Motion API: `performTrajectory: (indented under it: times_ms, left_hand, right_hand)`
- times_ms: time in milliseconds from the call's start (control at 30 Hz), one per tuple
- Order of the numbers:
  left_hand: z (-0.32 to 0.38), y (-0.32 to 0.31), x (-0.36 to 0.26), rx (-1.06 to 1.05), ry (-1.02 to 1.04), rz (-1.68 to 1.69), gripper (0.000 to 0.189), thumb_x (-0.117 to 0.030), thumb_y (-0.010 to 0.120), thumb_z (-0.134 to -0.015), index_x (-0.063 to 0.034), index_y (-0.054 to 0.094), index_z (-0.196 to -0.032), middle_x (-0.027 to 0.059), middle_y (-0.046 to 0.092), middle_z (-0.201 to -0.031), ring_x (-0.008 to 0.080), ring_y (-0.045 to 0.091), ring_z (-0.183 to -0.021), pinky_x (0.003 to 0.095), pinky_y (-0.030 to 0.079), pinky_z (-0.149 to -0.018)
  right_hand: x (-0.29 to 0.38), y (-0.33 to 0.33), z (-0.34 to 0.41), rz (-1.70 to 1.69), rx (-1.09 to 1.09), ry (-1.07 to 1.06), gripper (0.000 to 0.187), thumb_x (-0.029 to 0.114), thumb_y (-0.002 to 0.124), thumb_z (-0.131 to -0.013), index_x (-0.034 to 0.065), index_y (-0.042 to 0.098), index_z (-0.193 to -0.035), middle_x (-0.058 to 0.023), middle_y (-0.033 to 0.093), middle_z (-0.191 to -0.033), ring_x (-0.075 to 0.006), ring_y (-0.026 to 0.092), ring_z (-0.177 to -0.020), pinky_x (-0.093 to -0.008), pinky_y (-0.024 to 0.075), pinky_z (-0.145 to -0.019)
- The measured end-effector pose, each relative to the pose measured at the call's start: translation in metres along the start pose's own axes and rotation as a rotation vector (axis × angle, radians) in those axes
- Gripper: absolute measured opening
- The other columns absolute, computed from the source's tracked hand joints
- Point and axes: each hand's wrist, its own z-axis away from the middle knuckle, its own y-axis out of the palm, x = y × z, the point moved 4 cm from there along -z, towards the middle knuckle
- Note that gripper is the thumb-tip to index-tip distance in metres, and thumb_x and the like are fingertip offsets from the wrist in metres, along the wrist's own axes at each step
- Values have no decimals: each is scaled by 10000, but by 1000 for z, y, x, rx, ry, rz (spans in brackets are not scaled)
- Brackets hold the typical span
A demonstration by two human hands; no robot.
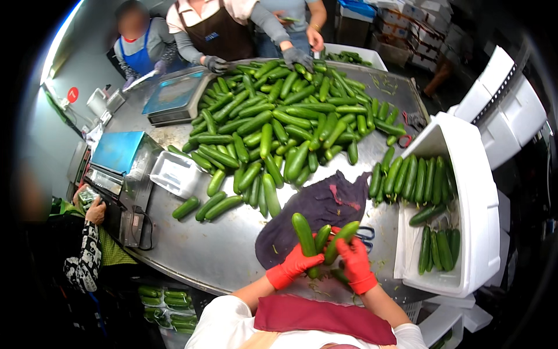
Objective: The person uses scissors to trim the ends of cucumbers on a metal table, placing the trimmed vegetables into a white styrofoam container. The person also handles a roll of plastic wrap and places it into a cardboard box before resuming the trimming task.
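My left hand (301,264), in a red glove, grips a cucumber (304,231) that stands nearly upright over the metal table. A shorter cucumber (322,237) shows between my two hands; which hand bears it I cannot tell. My right hand (355,259), gloved in red too, holds a tilted cucumber (342,240). Blue-handled scissors (365,237) lie just beyond the right glove, partly hidden. Under and behind the hands spreads a dark purple cloth (305,213). Another cucumber (340,275) lies low beside the right wrist.
A large cucumber pile (279,118) covers the table's far middle. At right, a white foam box (475,209) holds rows of cucumbers. Scales (117,152) and a white tray (174,172) stand left. Co-workers are across the table, one with gloved hands (297,59) on the pile; another is at left.
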Motion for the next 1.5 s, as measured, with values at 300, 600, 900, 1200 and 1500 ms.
performTrajectory:
  times_ms: [300,600,900,1200,1500]
  left_hand:
    - [16,-54,52,-290,63,521,677,-173,640,-826,67,312,-1367,199,628,-1103,303,643,-1000,392,509,-901]
    - [12,-47,60,-416,63,478,690,-183,623,-834,69,285,-1380,205,643,-1047,333,644,-988,405,514,-887]
    - [14,-53,67,-413,-52,524,732,-191,634,-828,40,262,-1414,223,629,-1062,375,623,-1029,474,488,-940]
    - [11,-55,73,-424,10,561,645,-109,614,-821,57,312,-1366,225,636,-1010,367,656,-940,444,541,-869]
    - [12,-48,60,-465,-38,556,676,-118,607,-831,78,277,-1387,234,633,-1007,372,660,-932,437,541,-856]
  right_hand:
    - [-36,15,-18,-1075,197,1117,412,330,538,-916,-31,542,-1115,-52,549,-769,-101,479,-570,-198,389,-478]
    - [-22,-20,-81,-1264,-59,867,583,227,594,-881,-79,368,-1323,-52,587,-777,-98,510,-545,-207,412,-442]
    - [-56,-11,-60,-1220,-17,1153,495,253,608,-883,-78,482,-1230,-54,587,-811,-118,530,-594,-212,422,-505]
    - [-69,-2,-59,-474,202,639,535,314,593,-896,-77,479,-1244,-46,622,-831,-66,473,-520,-163,407,-474]
    - [-20,-21,-107,-1201,-75,878,580,274,605,-892,-117,410,-1272,-119,636,-842,-98,496,-514,-165,389,-413]
